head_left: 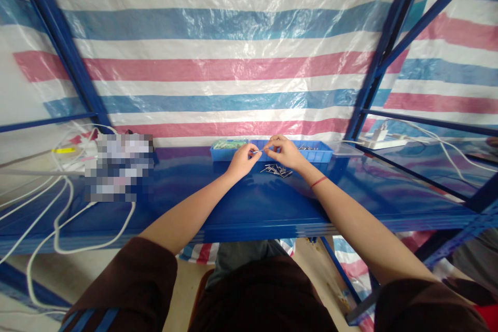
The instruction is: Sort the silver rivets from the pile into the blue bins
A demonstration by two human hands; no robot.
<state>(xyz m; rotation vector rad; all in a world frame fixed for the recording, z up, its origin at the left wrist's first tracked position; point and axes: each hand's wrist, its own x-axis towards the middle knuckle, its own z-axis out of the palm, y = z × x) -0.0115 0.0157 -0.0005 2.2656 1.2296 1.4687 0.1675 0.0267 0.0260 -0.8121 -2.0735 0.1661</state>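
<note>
My left hand (243, 160) pinches one end of a thin, pale, rod-like piece (259, 151) between thumb and fingers. From the other side, the fingertips of my right hand (283, 151) close on the same piece, so it spans the small gap between both hands. Its exact kind is too small to make out. Below, a loose pile of short metal pins (277, 170) lies on the blue shelf surface (249, 202). Behind my hands stands a blue plastic tray (326, 154), partly hidden by them. Green-and-white small pieces (229, 144) fill its left part, and small metal pieces (309, 148) lie in its right part.
White cables (58, 218) loop across the left side beside a blurred-out patch. A white power strip (383, 141) with a plug sits at the right. Blue metal posts (375, 70) frame the shelf, and a striped plastic sheet (218, 67) hangs behind.
</note>
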